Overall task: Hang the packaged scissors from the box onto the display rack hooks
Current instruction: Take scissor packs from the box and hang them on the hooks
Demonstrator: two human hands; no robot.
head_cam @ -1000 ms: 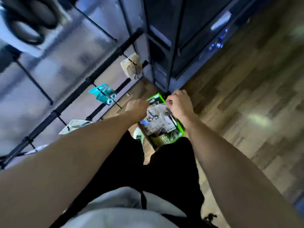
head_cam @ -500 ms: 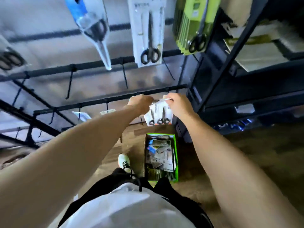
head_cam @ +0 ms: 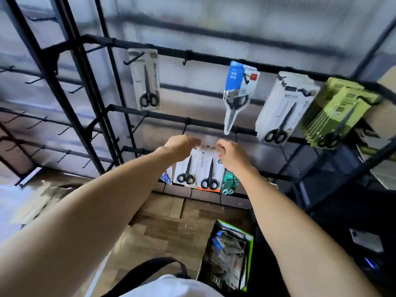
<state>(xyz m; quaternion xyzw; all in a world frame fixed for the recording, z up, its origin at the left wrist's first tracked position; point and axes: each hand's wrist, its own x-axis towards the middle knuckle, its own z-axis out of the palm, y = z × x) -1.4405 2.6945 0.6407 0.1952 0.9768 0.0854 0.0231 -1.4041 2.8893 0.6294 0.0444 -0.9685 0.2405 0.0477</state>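
Observation:
A white pack holding two black scissors (head_cam: pixel 198 170) hangs between my hands just below the middle bar of the black display rack (head_cam: pixel 214 123). My left hand (head_cam: pixel 182 146) pinches its top left corner, and my right hand (head_cam: pixel 231 154) pinches the top right. An empty hook (head_cam: pixel 186 127) juts out just above my left hand. The green-edged box (head_cam: pixel 231 254) with several more packs stands on the floor, below my right forearm.
On the top bar hang a white scissors pack (head_cam: pixel 145 80), a blue one (head_cam: pixel 237 93), a white one (head_cam: pixel 280 108) and a stack of green ones (head_cam: pixel 334 112). Bare hooks (head_cam: pixel 38 123) line the left rack. Dark shelving (head_cam: pixel 368 172) stands at the right. The floor is wood.
Both hands have lifted the two-scissors pack out of the box and raised it to the middle bar. My view has swung up from the floor to the rack.

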